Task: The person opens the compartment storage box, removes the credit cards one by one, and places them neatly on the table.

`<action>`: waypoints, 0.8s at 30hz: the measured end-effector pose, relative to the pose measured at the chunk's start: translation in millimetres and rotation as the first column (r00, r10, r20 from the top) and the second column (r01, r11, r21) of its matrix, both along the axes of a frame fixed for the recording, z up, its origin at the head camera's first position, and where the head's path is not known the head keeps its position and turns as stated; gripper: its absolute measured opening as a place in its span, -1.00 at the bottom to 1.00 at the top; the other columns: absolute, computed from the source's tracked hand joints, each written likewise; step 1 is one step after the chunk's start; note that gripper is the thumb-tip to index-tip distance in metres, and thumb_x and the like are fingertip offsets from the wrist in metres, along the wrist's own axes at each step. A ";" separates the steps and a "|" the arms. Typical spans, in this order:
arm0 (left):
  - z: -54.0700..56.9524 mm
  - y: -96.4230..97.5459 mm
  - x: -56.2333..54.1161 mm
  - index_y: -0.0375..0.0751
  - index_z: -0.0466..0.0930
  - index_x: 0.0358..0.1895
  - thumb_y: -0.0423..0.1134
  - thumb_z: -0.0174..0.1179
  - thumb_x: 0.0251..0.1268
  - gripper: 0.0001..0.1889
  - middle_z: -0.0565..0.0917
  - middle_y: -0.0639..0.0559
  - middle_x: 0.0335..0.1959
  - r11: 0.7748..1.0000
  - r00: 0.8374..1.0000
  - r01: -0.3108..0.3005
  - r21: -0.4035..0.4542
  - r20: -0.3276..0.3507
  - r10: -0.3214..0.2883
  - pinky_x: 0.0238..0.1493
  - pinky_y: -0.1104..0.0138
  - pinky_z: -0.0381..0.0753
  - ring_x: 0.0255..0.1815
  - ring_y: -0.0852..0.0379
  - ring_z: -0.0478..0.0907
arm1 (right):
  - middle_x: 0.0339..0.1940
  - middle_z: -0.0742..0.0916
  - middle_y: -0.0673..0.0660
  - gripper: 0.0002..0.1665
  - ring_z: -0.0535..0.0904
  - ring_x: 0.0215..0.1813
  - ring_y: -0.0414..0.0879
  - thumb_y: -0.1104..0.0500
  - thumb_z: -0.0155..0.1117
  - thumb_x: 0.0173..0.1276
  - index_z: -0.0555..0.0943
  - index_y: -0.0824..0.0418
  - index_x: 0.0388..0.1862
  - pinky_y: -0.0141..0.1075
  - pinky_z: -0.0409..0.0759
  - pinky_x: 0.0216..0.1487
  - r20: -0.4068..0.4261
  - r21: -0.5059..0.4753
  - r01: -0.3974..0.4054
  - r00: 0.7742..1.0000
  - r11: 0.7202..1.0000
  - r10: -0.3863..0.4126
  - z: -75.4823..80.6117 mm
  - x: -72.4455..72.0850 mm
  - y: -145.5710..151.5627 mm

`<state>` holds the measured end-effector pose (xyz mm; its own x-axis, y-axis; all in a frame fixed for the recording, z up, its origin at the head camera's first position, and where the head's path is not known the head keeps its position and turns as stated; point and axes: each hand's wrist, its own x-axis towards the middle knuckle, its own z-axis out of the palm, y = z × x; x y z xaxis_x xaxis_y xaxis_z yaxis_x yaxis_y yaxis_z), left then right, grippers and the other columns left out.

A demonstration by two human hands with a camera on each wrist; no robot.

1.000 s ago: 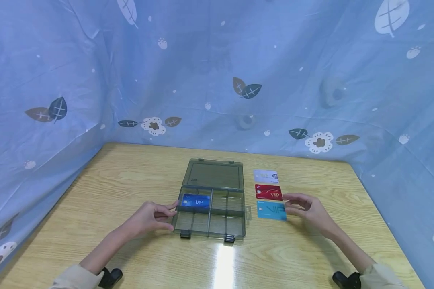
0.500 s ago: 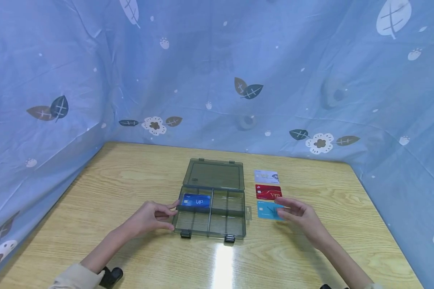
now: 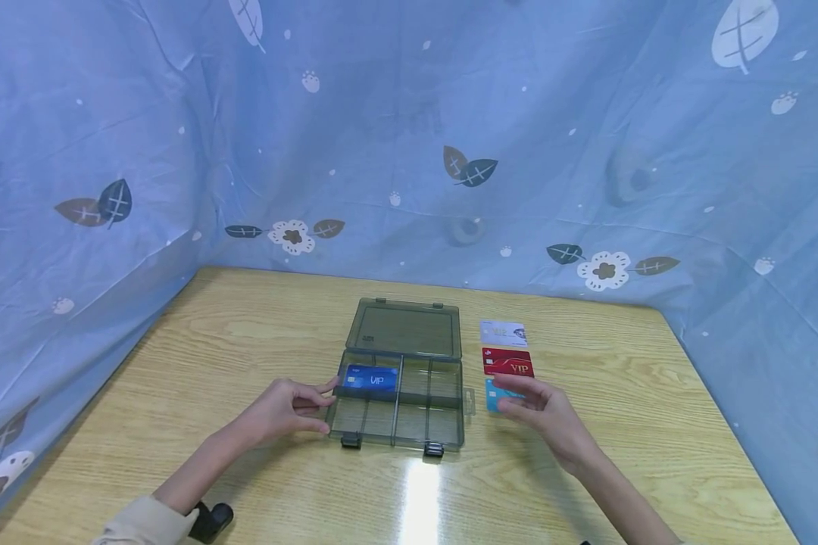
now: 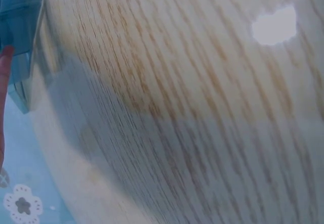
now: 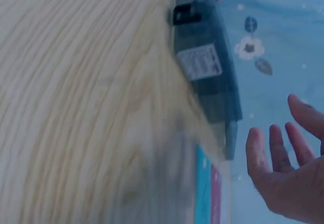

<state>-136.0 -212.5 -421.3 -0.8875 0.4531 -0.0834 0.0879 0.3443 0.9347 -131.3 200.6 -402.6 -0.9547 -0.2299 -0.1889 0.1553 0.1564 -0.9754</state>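
An open, dark see-through compartment box [image 3: 362, 420] lies on the table in the head view, its lid [image 3: 404, 330] folded back. One of its rear compartments contains a blue VIP card [image 3: 371, 378]. My left hand [image 3: 288, 409] touches the box's left side with fingers and thumb. To the right of the box, a white card [image 3: 504, 333], a red card [image 3: 507, 361] and a teal card [image 3: 493, 397] lie in a column. Over the teal card is my right hand [image 3: 545, 416], partly hiding it. The right wrist view shows that hand [image 5: 293, 176] with spread fingers and nothing in them.
The wooden table [image 3: 259, 325] reaches to a blue patterned cloth [image 3: 382, 113] that hangs behind it and at both sides. Two black latches [image 3: 433, 450] stick out at the box's front edge, and a hanging tab [image 3: 469, 401] at its right side.
My right hand has moved left from the right edge of the teal card to above it, covering more of it. The left hand stays at the box.
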 end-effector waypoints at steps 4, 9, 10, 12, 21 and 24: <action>0.0 -0.3 0.1 -0.52 0.63 -0.12 -0.37 0.46 -0.07 -0.60 0.32 -0.41 0.29 1.000 1.000 -0.001 0.011 0.008 0.001 0.01 0.28 0.64 0.13 -0.23 0.52 | 0.26 0.52 0.37 -0.41 0.55 0.16 0.08 0.26 0.33 0.30 0.43 0.40 0.28 -0.35 0.60 0.08 -0.004 -0.013 -0.021 1.000 1.000 0.020 5.5 0.0 -10.1; 0.0 -0.4 0.2 -0.52 0.64 -0.13 -0.36 0.46 -0.08 -0.60 0.33 -0.41 0.28 1.000 1.000 -0.001 0.006 0.004 0.001 0.01 0.28 0.64 0.13 -0.22 0.52 | 0.25 0.53 0.39 -0.41 0.55 0.17 0.15 0.28 0.37 0.26 0.46 0.44 0.24 -0.35 0.60 0.07 -0.010 -0.055 -0.056 0.998 0.997 0.055 7.6 -3.7 -28.5; 0.0 -0.4 0.2 -0.51 0.64 -0.13 -0.36 0.46 -0.08 -0.60 0.33 -0.41 0.28 1.000 1.000 -0.002 0.005 0.003 0.002 0.01 0.28 0.64 0.13 -0.22 0.52 | 0.25 0.53 0.39 -0.41 0.55 0.17 0.17 0.27 0.37 0.26 0.46 0.45 0.24 -0.35 0.60 0.07 -0.012 -0.061 -0.067 0.998 0.996 0.066 7.6 -4.5 -32.9; 0.4 -0.6 0.4 -0.51 0.64 -0.14 -0.36 0.46 -0.08 -0.61 0.33 -0.40 0.28 1.000 1.000 -0.003 0.001 0.002 0.003 0.00 0.28 0.65 0.13 -0.22 0.52 | 0.25 0.53 0.38 -0.40 0.53 0.18 0.19 0.27 0.37 0.26 0.45 0.45 0.24 -0.33 0.59 0.10 -0.005 -0.077 -0.091 0.996 0.993 0.090 8.0 -6.6 -42.7; -0.3 -0.7 -0.1 -0.50 0.64 -0.12 -0.35 0.46 -0.08 -0.60 0.34 -0.40 0.28 1.000 1.000 -0.006 -0.013 -0.005 0.006 0.00 0.28 0.65 0.11 -0.20 0.54 | 0.29 0.51 0.34 -0.40 0.49 0.24 0.21 0.21 0.33 0.31 0.44 0.38 0.29 -0.15 0.54 0.23 -0.033 -0.017 -0.213 0.977 0.977 0.212 12.3 -18.5 -83.7; -1.2 -0.5 -0.8 -0.50 0.64 -0.13 -0.35 0.47 -0.08 -0.60 0.34 -0.40 0.27 1.000 1.000 -0.004 -0.022 -0.011 0.004 -0.01 0.29 0.65 0.11 -0.20 0.54 | 0.30 0.50 0.35 -0.41 0.44 0.28 0.25 0.21 0.31 0.33 0.44 0.36 0.30 -0.10 0.54 0.23 -0.039 0.002 -0.254 0.966 0.967 0.254 13.4 -24.9 -92.6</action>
